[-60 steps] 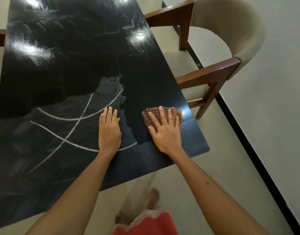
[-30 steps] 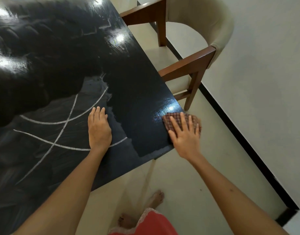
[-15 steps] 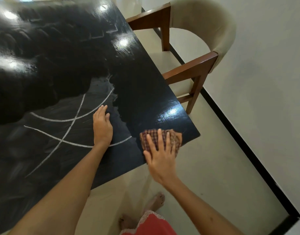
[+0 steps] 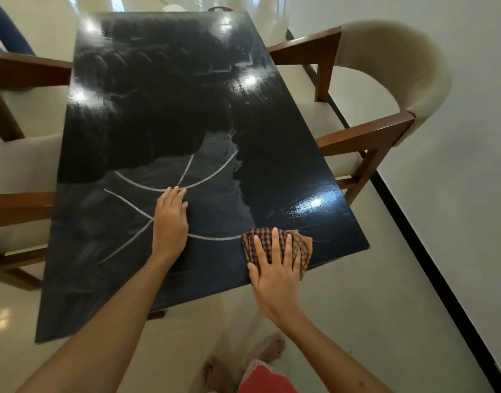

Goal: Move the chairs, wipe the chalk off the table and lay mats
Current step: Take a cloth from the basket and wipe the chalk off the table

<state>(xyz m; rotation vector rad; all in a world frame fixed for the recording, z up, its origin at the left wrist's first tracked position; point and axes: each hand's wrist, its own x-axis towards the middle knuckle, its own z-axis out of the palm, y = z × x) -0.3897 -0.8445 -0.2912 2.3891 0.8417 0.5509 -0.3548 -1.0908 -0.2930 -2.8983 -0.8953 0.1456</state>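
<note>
Wiping is underway: right hand (image 4: 274, 268) is pressing flat on cloth (image 4: 300, 245); left hand (image 4: 170, 219), flat and empty, is bracing on worktop (image 4: 158, 95). Chalk lines (image 4: 215, 237) beside the cloth probably need wiping next.

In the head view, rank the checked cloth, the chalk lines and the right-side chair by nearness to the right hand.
1. Checked cloth: under the right hand, at the table's near edge.
2. Chalk lines: just left of the cloth, running under the left hand.
3. Chair: beyond the table's right side, by the wall.

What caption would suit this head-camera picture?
Right hand presses a checked cloth on the black table; chalk lines remain.
</note>
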